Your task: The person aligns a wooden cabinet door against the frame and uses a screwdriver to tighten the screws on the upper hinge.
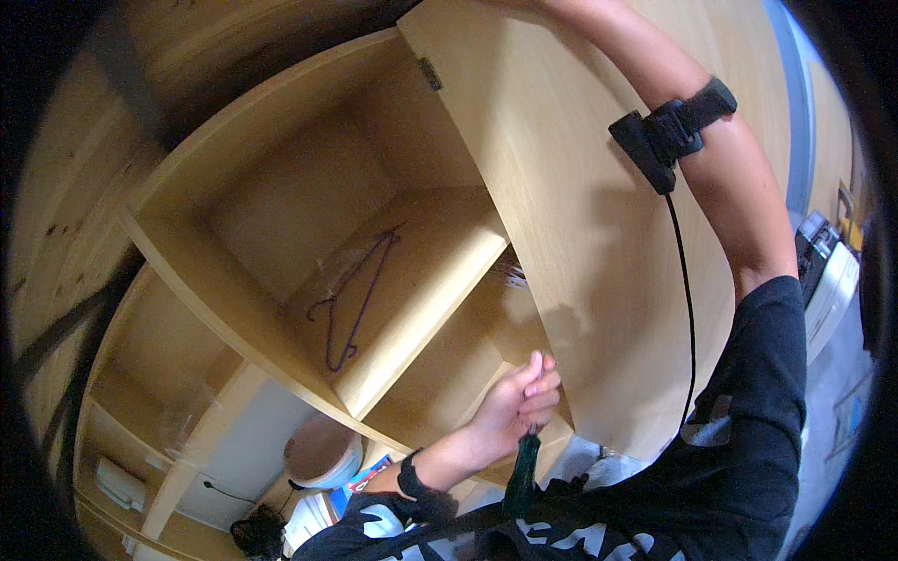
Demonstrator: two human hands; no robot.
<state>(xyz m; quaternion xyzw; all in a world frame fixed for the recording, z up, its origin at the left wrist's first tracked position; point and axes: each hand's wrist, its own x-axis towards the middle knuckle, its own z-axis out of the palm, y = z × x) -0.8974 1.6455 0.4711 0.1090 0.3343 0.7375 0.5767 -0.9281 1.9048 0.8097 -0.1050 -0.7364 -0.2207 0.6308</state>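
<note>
My left hand [526, 404] is closed in a fist before the lower compartment, its thumb up. A screwdriver [521, 475] with a dark green handle hangs down from that fist; the rest of it is hidden by the fingers. My right arm reaches up along the pale wooden cabinet door [599, 309], which stands swung out. Only a sliver of my right hand [524, 3] shows at the top edge, its fingers out of view. A dark metal hinge [429, 74] sits near the door's upper corner. Behind, the wooden cabinet [271, 374] has several compartments.
A purple clothes hanger [355, 294] lies on the upper shelf. Lower left stand a round tub [323, 449] and a white box-like thing [120, 483]. A black cable [687, 309] hangs from the strapped device [659, 140] on my right arm. White equipment [832, 290] stands far right.
</note>
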